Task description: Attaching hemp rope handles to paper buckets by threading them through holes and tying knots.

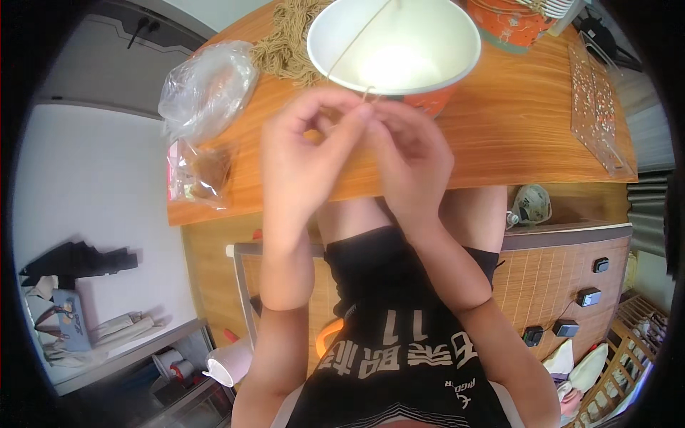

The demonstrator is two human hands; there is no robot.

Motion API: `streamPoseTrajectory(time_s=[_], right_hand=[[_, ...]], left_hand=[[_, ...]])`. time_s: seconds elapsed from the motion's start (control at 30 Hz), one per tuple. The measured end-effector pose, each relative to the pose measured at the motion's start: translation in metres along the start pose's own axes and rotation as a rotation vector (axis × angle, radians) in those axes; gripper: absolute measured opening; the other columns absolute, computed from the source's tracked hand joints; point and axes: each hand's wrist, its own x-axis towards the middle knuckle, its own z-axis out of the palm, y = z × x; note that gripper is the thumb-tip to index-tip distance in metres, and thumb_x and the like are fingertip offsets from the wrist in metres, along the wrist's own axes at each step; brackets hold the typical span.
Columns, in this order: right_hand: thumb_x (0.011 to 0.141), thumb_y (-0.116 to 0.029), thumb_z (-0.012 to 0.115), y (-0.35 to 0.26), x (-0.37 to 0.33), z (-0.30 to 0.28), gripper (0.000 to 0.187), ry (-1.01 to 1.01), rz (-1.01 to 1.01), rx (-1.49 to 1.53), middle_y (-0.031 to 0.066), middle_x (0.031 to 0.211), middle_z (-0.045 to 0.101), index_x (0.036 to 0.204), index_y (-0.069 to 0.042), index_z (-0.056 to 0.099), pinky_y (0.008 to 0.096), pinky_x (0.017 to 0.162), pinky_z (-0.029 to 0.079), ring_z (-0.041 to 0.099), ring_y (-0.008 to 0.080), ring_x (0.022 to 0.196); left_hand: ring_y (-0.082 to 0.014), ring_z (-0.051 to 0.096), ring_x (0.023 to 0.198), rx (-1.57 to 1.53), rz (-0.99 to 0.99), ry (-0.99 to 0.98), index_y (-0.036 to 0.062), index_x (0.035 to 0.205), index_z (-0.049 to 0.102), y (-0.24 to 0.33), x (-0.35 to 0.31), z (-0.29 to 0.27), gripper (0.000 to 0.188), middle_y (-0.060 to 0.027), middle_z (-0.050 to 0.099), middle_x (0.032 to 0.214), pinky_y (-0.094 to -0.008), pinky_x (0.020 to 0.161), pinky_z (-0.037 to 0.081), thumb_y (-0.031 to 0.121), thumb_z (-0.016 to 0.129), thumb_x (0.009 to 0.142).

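At the near rim of a large paper bucket (467, 60), white inside and orange outside, my two hands meet fingertip to fingertip. My left hand (303, 146) is closed in a pinch on a thin tan string (357, 40). Pressed against it, my right hand (414, 157) also pinches, with a short bit of string standing up between the fingertips. From near my left fingers the string crosses the bucket's mouth to the far side. A heap of loose tan string (289, 46) lies to the left of the bucket. The fingertips hide part of the string.
A clear plastic bag (210, 89) and a smaller clear packet (200, 171) lie on the left of the wooden table (514, 135). At the back right stands an orange patterned container (503, 25). A clear board with small pieces (594, 107) lies along the right edge.
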Motion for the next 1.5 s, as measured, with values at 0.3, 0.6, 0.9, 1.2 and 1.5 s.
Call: streamPoseTrajectory(time_s=[0.3,0.6,0.9,1.2,1.5], right_hand=[[0.075,0.002,0.073,-0.030,0.027,-0.019,0.026,-0.075,-0.796,-0.726,-0.0017,0.095,0.074,0.097,-0.013,0.076,0.0291,0.073,0.048,0.065,0.0189,0.084],[0.079,-0.005,0.074,-0.050,0.057,-0.023,0.022,-0.267,-0.855,-0.875,-0.0049,0.093,0.072,0.097,-0.018,0.075,0.0338,0.087,0.040,0.063,0.0181,0.096],[0.079,-0.013,0.080,-0.051,0.060,-0.027,0.016,-0.322,-0.759,-0.874,-0.0050,0.100,0.072,0.094,-0.016,0.076,0.0370,0.095,0.038,0.062,0.0202,0.109],[0.078,-0.013,0.080,-0.062,0.062,-0.026,0.015,-0.390,-0.801,-0.861,-0.0036,0.101,0.072,0.091,-0.016,0.075,0.0384,0.098,0.037,0.062,0.0208,0.111],[0.081,-0.013,0.078,-0.057,0.065,-0.026,0.011,-0.325,-0.762,-0.840,-0.0028,0.097,0.070,0.091,-0.015,0.073,0.0423,0.102,0.036,0.062,0.0225,0.112]], left_hand=[[-0.0006,0.046,0.066,-0.060,0.054,0.022,0.0014,0.098,0.073,0.000,-0.003,-0.003,0.009,0.0035,0.070,0.088,-0.0164,0.061,0.038,0.001,0.073,0.088],[-0.0019,0.047,0.057,-0.023,0.141,0.057,0.0049,0.092,0.073,-0.002,-0.004,-0.003,0.010,0.0008,0.072,0.082,-0.0190,0.053,0.037,0.001,0.073,0.083],[-0.0050,0.049,0.055,-0.013,0.172,0.077,0.0056,0.092,0.072,-0.009,-0.005,-0.001,0.011,-0.0013,0.071,0.080,-0.0214,0.052,0.039,0.002,0.074,0.081],[-0.0081,0.053,0.055,0.016,0.182,0.115,0.0052,0.092,0.072,-0.005,-0.006,-0.001,0.014,-0.0032,0.070,0.081,-0.0227,0.052,0.041,0.002,0.074,0.079],[-0.0028,0.048,0.065,-0.004,0.191,0.085,-0.0002,0.093,0.069,0.000,-0.009,0.002,0.012,0.0017,0.067,0.083,-0.0183,0.061,0.041,-0.005,0.072,0.082]])
